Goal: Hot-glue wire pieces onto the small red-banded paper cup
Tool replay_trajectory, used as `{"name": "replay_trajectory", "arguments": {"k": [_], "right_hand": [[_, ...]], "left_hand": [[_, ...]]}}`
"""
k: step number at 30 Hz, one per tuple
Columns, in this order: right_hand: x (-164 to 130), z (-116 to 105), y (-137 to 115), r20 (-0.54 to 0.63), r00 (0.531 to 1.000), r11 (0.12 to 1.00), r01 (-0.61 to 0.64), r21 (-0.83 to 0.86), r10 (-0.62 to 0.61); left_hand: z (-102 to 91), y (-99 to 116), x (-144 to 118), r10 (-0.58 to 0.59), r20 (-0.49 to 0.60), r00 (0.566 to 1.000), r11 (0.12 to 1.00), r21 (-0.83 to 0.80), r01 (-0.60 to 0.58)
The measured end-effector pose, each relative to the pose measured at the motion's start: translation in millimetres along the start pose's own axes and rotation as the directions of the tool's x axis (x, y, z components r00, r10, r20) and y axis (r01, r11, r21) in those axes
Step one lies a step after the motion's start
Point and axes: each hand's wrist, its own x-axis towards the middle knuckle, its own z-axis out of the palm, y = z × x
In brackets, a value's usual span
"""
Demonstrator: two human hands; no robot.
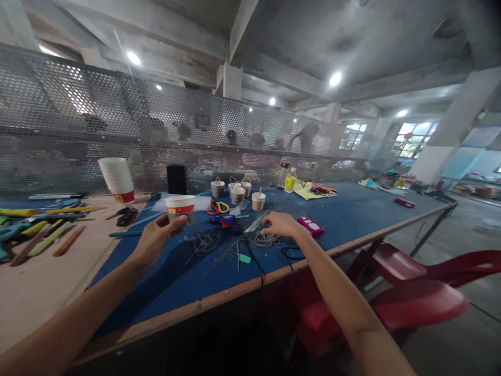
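My left hand (158,235) holds a white paper cup (180,206) with a red band, lifted slightly above the blue table mat (352,214). My right hand (279,224) rests palm down on the mat, fingers touching thin metal wires (258,222) and a coil of grey cord (266,240). A blue glue gun (227,222) lies between the hands. A pink device (311,226) sits just right of my right hand. A second coil of wire (205,243) lies below the cup.
A stack of paper cups (117,180) stands upside down at the back left, near long coloured sticks (43,230). Small wrapped cups (238,193), scissors (217,207) and bottles (287,177) stand farther back. Red plastic chairs (415,297) sit right of the table edge. A perforated metal screen (78,120) backs the table.
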Motion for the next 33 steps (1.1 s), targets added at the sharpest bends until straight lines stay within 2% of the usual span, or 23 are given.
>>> {"name": "replay_trajectory", "arguments": {"k": [3, 5, 11, 13, 14, 15, 17, 19, 21, 25, 29, 33], "right_hand": [[-16, -9, 22, 0.245, 0.962, 0.982, -0.079, -0.173, 0.121], [-22, -5, 27, 0.276, 0.95, 0.975, -0.086, -0.205, 0.142], [-11, 11, 24, 0.028, 0.991, 0.985, -0.124, -0.12, 0.128], [1, 12, 19, -0.067, 0.992, 0.993, -0.103, 0.057, 0.106], [9, 13, 15, -0.124, 0.987, 0.968, -0.075, 0.238, 0.107], [17, 13, 11, -0.178, 0.975, 0.906, -0.044, 0.421, 0.13], [34, 15, 0, -0.24, 0.947, 0.711, 0.019, 0.703, 0.212], [51, 18, -11, -0.249, 0.925, 0.535, 0.061, 0.843, 0.286], [66, 21, -20, -0.246, 0.913, 0.408, 0.099, 0.907, 0.326], [84, 31, -23, -0.223, 0.923, 0.255, 0.144, 0.956, 0.312], [84, 39, -14, -0.162, 0.954, 0.127, 0.133, 0.983, 0.252], [75, 34, -10, -0.092, 0.987, -0.064, 0.101, 0.993, 0.132]], "left_hand": [[-2.0, -3, 2, 0.007, -0.003, 1.0, 1.0, 0.017, -0.007], [-2.4, -5, 4, 0.017, 0.003, 1.0, 1.0, 0.025, -0.017], [-3.4, -2, 4, 0.027, -0.029, 0.999, 0.998, 0.049, -0.025], [-4.5, -1, 4, 0.02, -0.036, 0.999, 0.999, 0.038, -0.019], [-5.3, -1, 5, 0.012, -0.034, 0.999, 1.0, 0.029, -0.011], [-6.1, -1, 6, 0.002, -0.032, 0.999, 1.0, 0.019, -0.001], [-7.8, -2, 7, -0.022, -0.024, 0.999, 1.0, 0.0, 0.022], [-9.3, -4, 8, -0.027, -0.033, 0.999, 1.0, -0.009, 0.027], [-10.5, -5, 8, -0.029, -0.02, 0.999, 1.0, -0.005, 0.029], [-11.9, -7, 6, -0.017, -0.012, 1.0, 1.0, 0.0, 0.017], [-10.7, -6, 5, -0.042, -0.033, 0.999, 0.999, -0.003, 0.042], [-7.9, -3, 4, -0.051, -0.024, 0.998, 0.999, -0.005, 0.051]]}}
